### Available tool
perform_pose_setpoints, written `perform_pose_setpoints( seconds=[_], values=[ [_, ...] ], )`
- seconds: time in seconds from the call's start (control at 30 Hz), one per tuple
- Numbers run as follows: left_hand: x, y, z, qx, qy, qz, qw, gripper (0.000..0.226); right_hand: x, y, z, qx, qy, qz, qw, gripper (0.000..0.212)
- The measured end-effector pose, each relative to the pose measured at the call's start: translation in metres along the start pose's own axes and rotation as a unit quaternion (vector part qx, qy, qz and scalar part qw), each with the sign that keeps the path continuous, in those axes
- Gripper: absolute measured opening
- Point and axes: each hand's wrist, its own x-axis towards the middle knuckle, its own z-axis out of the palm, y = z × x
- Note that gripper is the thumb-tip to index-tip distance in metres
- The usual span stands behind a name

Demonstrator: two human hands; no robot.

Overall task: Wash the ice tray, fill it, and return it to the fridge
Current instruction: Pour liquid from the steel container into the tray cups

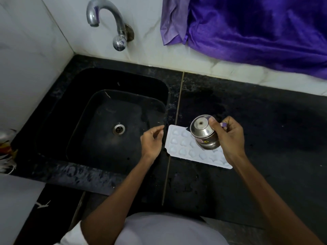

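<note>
Fingers (158,129) of the left hand (151,141) hang loose, holding nothing, above the black sink's (134,80) right rim, just left of the white ice tray (184,147) lying flat on the dark counter (274,138), while the right hand (229,137) grips a tipped steel pot (203,131) over the tray, bare counter beyond.

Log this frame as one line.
right hand grips steel pot tipped over ice tray | left hand empty beside tray | tray on counter

Tap (106,20) behind the sink (123,78). Ice tray (180,145) on the surface (265,138) just right of the sink, cup (203,133) above it. Cloth (247,29) behind, farther right.
</note>
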Motion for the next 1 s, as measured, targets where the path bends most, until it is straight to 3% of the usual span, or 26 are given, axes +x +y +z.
perform_pose_setpoints(
  seconds=[0.23,0.5,1.0],
  values=[
    [0.002,-0.006,0.005,-0.02,-0.028,-0.022,0.999,0.027,0.001,0.0,0.012,-0.061,0.011,-0.032,0.998,0.044],
    [0.001,-0.01,0.005,-0.071,-0.055,-0.043,0.995,0.026,0.004,0.0,0.014,-0.056,0.022,-0.026,0.998,0.044],
    [0.003,-0.014,0.011,-0.065,-0.052,-0.043,0.996,0.029,-0.002,-0.005,-0.007,-0.045,0.048,-0.027,0.997,0.042]
  ],
)
